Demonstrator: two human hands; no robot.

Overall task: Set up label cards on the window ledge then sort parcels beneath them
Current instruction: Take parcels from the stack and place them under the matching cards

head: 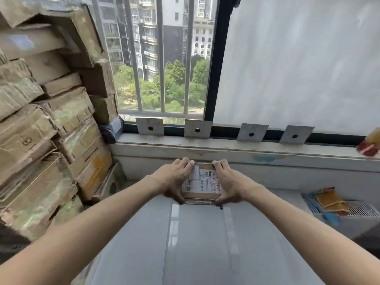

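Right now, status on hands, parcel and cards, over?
Left hand and right hand grip the labelled parcel by its sides, on a second parcel. Four label cards stand on the window ledge. Nothing blocking.

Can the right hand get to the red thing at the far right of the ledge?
Probably not yet. The right hand grips the parcel together with the left hand. The red thing lies far along the ledge; nothing blocks the way.
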